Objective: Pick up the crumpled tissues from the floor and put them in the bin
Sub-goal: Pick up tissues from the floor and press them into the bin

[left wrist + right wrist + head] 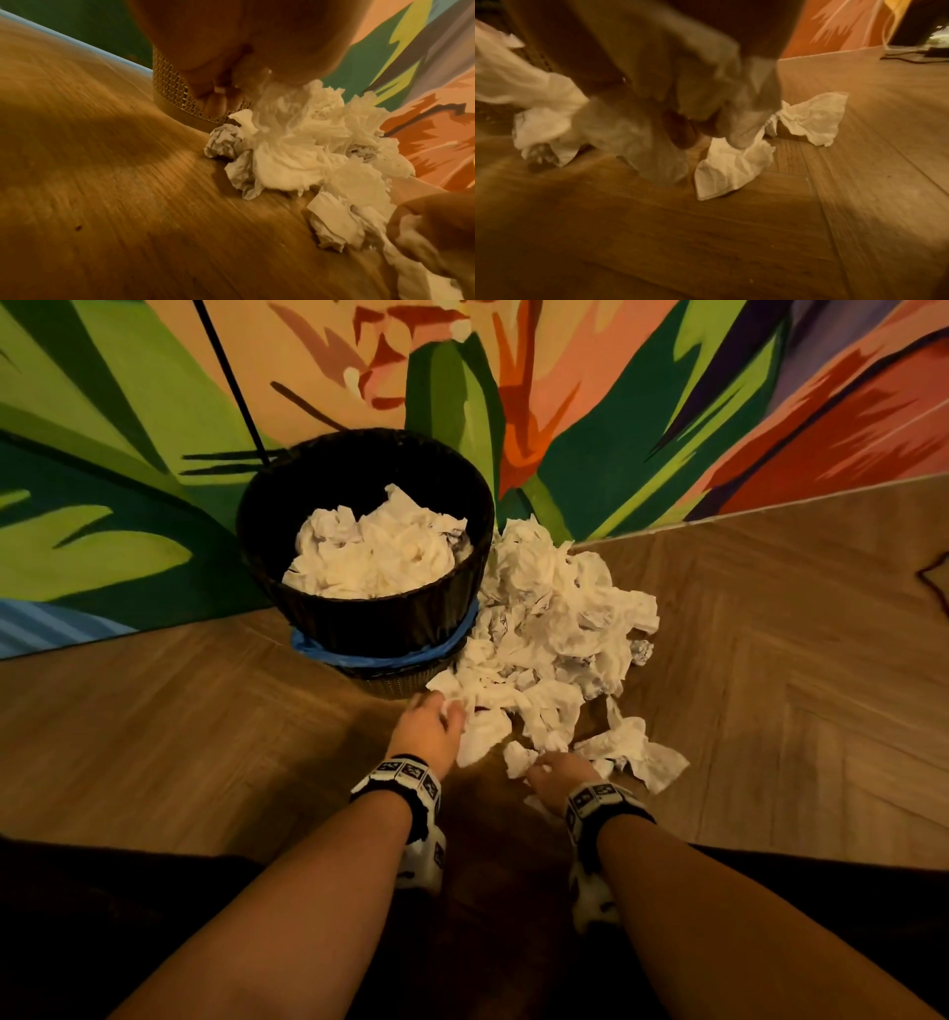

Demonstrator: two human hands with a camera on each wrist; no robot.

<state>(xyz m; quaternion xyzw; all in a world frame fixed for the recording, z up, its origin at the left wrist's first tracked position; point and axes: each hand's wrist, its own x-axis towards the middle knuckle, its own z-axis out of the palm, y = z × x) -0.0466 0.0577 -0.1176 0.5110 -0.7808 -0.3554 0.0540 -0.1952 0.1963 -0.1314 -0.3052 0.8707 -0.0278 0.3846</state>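
Note:
A black woven bin (369, 618) stands against the painted wall, filled near its rim with white tissues (380, 552). A big pile of crumpled tissues (549, 618) lies on the wood floor to its right and front. My left hand (436, 721) is at the pile's near-left edge by the bin's base, fingers curled round a tissue (277, 113). My right hand (552, 775) is low at the pile's front edge. Its fingers (687, 132) curl round a tissue, blurred in the right wrist view. Loose tissues (734, 168) lie just beyond it.
A blue bag edge (380, 654) wraps the bin's lower part. A thin black rod (231, 382) leans on the mural wall behind it. Bare wood floor (179, 711) spreads left and right. A dark cable (906, 56) lies on the floor far right.

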